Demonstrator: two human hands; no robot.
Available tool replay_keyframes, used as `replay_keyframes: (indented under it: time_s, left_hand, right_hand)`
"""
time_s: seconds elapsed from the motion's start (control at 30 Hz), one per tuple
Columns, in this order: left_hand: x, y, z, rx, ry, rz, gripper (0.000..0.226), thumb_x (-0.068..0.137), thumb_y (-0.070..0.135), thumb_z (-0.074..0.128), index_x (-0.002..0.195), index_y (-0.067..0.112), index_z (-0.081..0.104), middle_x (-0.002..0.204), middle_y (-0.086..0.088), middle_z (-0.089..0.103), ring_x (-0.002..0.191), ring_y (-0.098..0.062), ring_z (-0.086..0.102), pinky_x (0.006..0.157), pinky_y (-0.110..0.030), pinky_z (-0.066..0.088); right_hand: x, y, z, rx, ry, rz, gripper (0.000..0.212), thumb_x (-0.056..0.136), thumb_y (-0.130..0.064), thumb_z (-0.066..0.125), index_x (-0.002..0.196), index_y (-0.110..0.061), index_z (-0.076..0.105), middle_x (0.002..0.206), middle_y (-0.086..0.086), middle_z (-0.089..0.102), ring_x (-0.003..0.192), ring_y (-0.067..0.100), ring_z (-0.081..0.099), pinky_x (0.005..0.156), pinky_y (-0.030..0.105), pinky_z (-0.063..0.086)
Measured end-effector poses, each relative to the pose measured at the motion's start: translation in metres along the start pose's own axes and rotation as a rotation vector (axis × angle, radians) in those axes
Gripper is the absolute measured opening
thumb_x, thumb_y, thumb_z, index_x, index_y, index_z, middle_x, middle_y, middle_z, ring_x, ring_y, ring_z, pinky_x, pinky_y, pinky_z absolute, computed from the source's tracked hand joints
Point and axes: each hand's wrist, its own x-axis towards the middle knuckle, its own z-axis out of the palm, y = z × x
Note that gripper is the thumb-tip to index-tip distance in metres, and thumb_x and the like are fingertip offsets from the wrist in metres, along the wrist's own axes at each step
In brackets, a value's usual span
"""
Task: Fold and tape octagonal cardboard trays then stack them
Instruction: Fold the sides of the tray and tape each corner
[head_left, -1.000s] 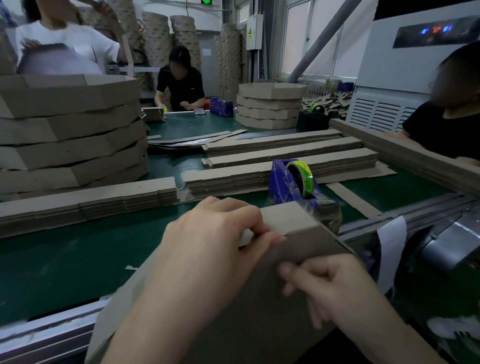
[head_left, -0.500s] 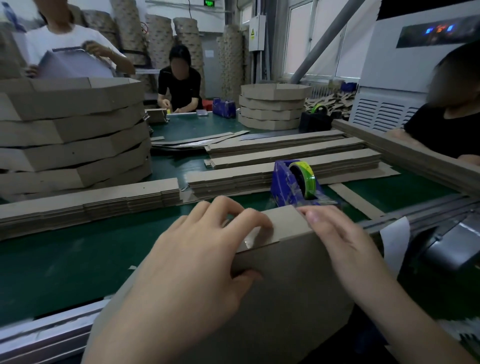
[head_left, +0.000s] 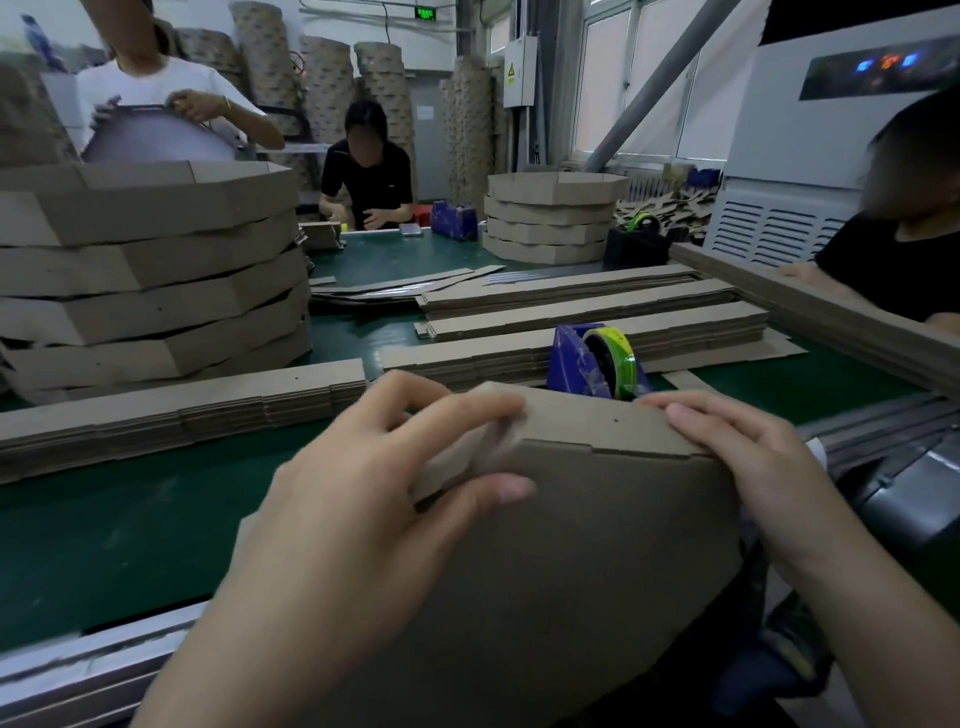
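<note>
I pinch the folded wall of the cardboard tray with my left hand, thumb on its near face; my right hand curls over the same edge. The tray stands at the near edge of the green table, just before the tape dispenser.

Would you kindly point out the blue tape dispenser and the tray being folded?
blue tape dispenser (head_left: 569, 358), head view, its blue side wall.
tray being folded (head_left: 571, 545), head view, its large flat panel.
</note>
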Motion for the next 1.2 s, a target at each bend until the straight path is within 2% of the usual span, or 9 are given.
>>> replay_keyframes:
  time_s: [0.13,0.2,0.33,0.47,0.6,0.73,0.87,1.0,1.2]
  left_hand:
    - [-0.011,-0.014,0.010,-0.095,0.011,-0.054,0.044,0.076,0.066,0.052,0.118,0.054,0.055,0.109,0.017,0.055,0.097,-0.009,0.059,0.073,-0.040,0.051]
    - [-0.013,-0.020,0.011,-0.121,-0.005,-0.077,0.042,0.077,0.065,0.052,0.117,0.053,0.056,0.110,0.017,0.055,0.099,-0.007,0.059,0.076,-0.038,0.051]
    - [-0.003,-0.020,0.006,-0.071,-0.054,-0.039,0.035,0.082,0.060,0.051,0.112,0.046,0.063,0.116,0.018,0.055,0.107,-0.007,0.058,0.084,-0.039,0.051]
    - [0.015,-0.003,0.007,0.118,-0.224,0.032,0.040,0.084,0.066,0.039,0.120,0.058,0.055,0.121,0.023,0.054,0.110,-0.002,0.054,0.085,-0.037,0.051]
    - [0.023,0.001,0.009,0.199,-0.266,0.064,0.042,0.083,0.068,0.033,0.122,0.065,0.048,0.121,0.025,0.054,0.109,0.000,0.051,0.086,-0.031,0.047]
    - [0.019,-0.004,0.008,0.169,-0.254,0.054,0.041,0.082,0.073,0.025,0.117,0.070,0.046,0.118,0.027,0.053,0.108,0.003,0.050,0.083,-0.026,0.045]
    - [0.015,-0.003,0.008,0.157,-0.240,0.036,0.043,0.083,0.069,0.026,0.116,0.066,0.052,0.113,0.025,0.056,0.103,0.000,0.054,0.078,-0.029,0.048]
    - [0.015,-0.001,0.010,0.156,-0.233,0.033,0.042,0.083,0.067,0.029,0.115,0.063,0.056,0.111,0.024,0.058,0.100,-0.001,0.055,0.075,-0.031,0.050]
    - [0.016,0.000,0.013,0.151,-0.234,0.029,0.040,0.084,0.066,0.031,0.114,0.063,0.057,0.110,0.024,0.059,0.098,0.000,0.056,0.074,-0.031,0.050]
  right_hand:
    - [0.003,0.004,0.009,0.006,-0.002,-0.070,0.022,0.095,-0.021,0.054,0.094,-0.030,0.075,0.092,-0.018,0.070,0.088,-0.005,0.061,0.066,0.006,0.043]
    - [0.002,0.005,0.015,-0.017,-0.005,-0.084,0.021,0.095,-0.019,0.054,0.094,-0.028,0.073,0.089,-0.018,0.070,0.086,-0.006,0.061,0.065,0.003,0.041]
    - [0.001,0.001,0.026,-0.028,-0.027,-0.092,0.017,0.091,-0.032,0.056,0.096,-0.029,0.072,0.090,-0.012,0.069,0.087,0.000,0.061,0.066,0.005,0.042]
    - [-0.001,-0.007,0.037,-0.091,-0.088,-0.143,0.026,0.087,-0.047,0.054,0.100,-0.031,0.070,0.093,-0.014,0.068,0.090,0.000,0.061,0.070,0.007,0.042]
    - [0.002,-0.012,0.035,-0.066,-0.142,-0.097,0.031,0.077,-0.052,0.054,0.098,-0.039,0.073,0.095,-0.020,0.069,0.092,-0.004,0.061,0.071,0.009,0.042]
    - [0.012,-0.012,0.025,0.020,-0.222,0.036,0.027,0.096,-0.034,0.049,0.096,-0.039,0.075,0.098,-0.011,0.073,0.094,0.006,0.065,0.078,0.029,0.048]
    - [0.014,-0.008,0.029,0.147,-0.252,0.133,0.027,0.095,-0.024,0.050,0.094,-0.026,0.077,0.095,0.007,0.074,0.094,0.026,0.069,0.077,0.037,0.051]
    - [0.014,-0.007,0.027,0.193,-0.250,0.158,0.021,0.084,-0.032,0.060,0.092,-0.024,0.077,0.093,0.008,0.074,0.088,0.022,0.070,0.073,0.035,0.051]
    - [0.012,-0.008,0.027,0.235,-0.216,0.155,0.025,0.091,-0.021,0.054,0.087,-0.022,0.078,0.090,0.008,0.074,0.084,0.020,0.069,0.070,0.031,0.050]
